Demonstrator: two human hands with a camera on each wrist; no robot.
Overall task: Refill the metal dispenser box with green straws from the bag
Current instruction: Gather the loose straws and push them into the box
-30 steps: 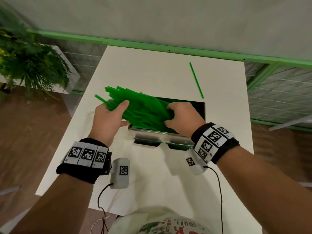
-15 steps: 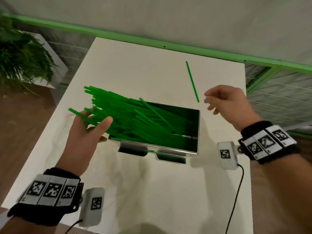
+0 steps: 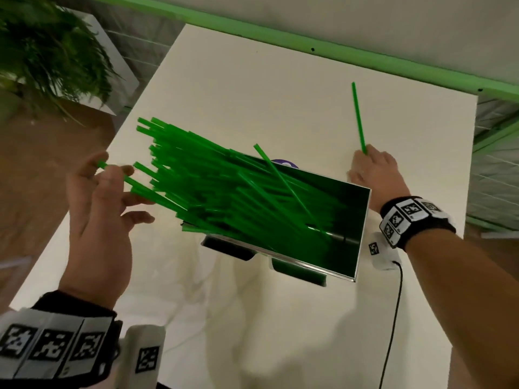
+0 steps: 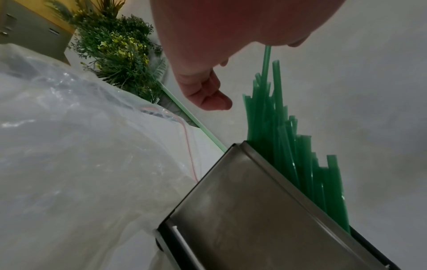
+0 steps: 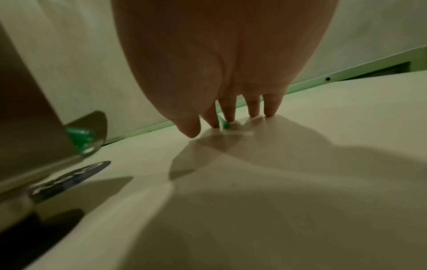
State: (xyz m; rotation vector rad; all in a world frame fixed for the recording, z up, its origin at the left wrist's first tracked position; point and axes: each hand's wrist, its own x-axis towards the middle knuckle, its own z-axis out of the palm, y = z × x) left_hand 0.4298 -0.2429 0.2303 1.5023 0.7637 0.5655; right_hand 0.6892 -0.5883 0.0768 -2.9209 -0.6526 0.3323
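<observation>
The metal dispenser box [image 3: 309,266] stands open in the middle of the white table [image 3: 252,88]. A bundle of green straws [image 3: 213,186] lies slanted in it, with the left ends jutting out past its left rim. My left hand [image 3: 112,189] is at those ends with fingers spread, and one straw passes between the fingers. The left wrist view shows the box wall [image 4: 242,210], the straws [image 4: 289,146] and my thumb [image 4: 208,98] apart from them. A single loose straw [image 3: 358,116] lies at the far right. My right hand [image 3: 370,164] has straight fingertips down at its near end [image 5: 226,125].
A crumpled clear plastic bag [image 4: 80,164] lies on the table left of the box. A leafy plant [image 3: 47,51] stands off the table's left side. A green rail [image 3: 365,57] runs behind the far edge. A round sticker [image 5: 74,175] is on the table by the box.
My right hand left the straws in the box and moved right and away to the loose straw. My left hand let the bundle go and now has its fingers spread at the straw ends.
</observation>
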